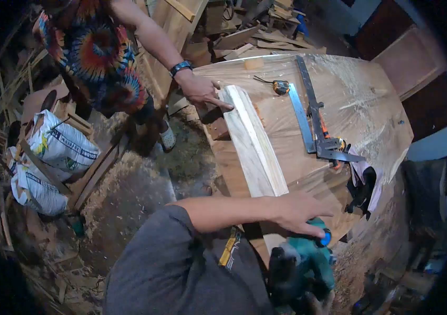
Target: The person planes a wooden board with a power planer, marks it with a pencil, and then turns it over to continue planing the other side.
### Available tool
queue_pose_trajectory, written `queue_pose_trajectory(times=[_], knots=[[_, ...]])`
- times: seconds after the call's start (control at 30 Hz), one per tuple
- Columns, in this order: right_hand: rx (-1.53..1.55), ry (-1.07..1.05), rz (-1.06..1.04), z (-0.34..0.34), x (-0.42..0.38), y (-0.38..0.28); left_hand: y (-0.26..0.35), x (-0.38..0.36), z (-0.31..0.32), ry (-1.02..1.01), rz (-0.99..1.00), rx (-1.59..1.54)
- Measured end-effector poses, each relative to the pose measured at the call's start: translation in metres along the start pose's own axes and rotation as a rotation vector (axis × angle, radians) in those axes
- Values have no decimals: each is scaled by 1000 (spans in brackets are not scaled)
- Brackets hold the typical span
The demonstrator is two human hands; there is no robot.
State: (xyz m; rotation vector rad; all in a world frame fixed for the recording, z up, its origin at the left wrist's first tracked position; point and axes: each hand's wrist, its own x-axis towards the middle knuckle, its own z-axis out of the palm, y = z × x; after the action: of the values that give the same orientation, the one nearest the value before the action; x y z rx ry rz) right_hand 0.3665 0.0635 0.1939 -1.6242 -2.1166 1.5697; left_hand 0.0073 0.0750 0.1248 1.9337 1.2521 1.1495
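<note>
A green power tool (307, 257) with a blue knob (326, 238) is at the lower right, over the near end of a long pale wooden beam (257, 142). Reaching across from the left, my left hand (299, 212) lies at the top of the tool, fingers apart, one fingertip beside the knob. My right hand (322, 303) shows only in part at the bottom edge, blurred, closed around the rear of the tool. Another person's hand (202, 92), with a dark wristband, points a finger at the beam's far end.
On the wooden worktable (386, 110) lie a tape measure (281, 87), a metal square (301, 118), a dark clamp (313, 100) and a dark and pink cloth (362, 184). White sacks (63, 144) and scrap wood stand at the left. The other person stands at the upper left.
</note>
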Motion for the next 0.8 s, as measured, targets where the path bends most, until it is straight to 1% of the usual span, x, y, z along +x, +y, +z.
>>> queue_pose_trajectory(times=[0.1, 0.13, 0.17, 0.27, 0.37, 0.43, 0.53, 0.57, 0.6, 0.67, 0.73, 0.8], knots=[[-5, -135, 20, 8, 24, -21, -6, -5, 2, -30, 30, 62], [-9, -187, 59, 10, 30, -27, -10, -10, 2, -29, 37, 103], [-51, -207, -10, 15, 40, -36, -12, -14, 2, -31, 43, 143], [-180, -229, -181, 30, 61, -61, -19, -29, -5, 109, 5, 203], [-254, -221, -288, 43, 77, -74, -21, -39, 0, 293, -102, 185], [-272, -219, -306, 52, 85, -87, -22, -42, 3, 368, -184, 207], [-240, -273, -247, 65, 94, -124, -24, -47, -4, 465, -261, 210], [-274, -336, -334, 64, 102, -123, -26, -49, -10, 494, -277, 204], [-306, -399, -422, 62, 114, -117, -31, -52, -17, 494, -233, 212], [-321, -441, -445, 65, 123, -122, -45, -61, -37, 494, -144, 224], [-286, -403, -325, 76, 130, -140, -75, -79, -61, 514, -242, 98], [-282, -461, -347, 78, 142, -156, -95, -101, -96, 822, -511, -244]])
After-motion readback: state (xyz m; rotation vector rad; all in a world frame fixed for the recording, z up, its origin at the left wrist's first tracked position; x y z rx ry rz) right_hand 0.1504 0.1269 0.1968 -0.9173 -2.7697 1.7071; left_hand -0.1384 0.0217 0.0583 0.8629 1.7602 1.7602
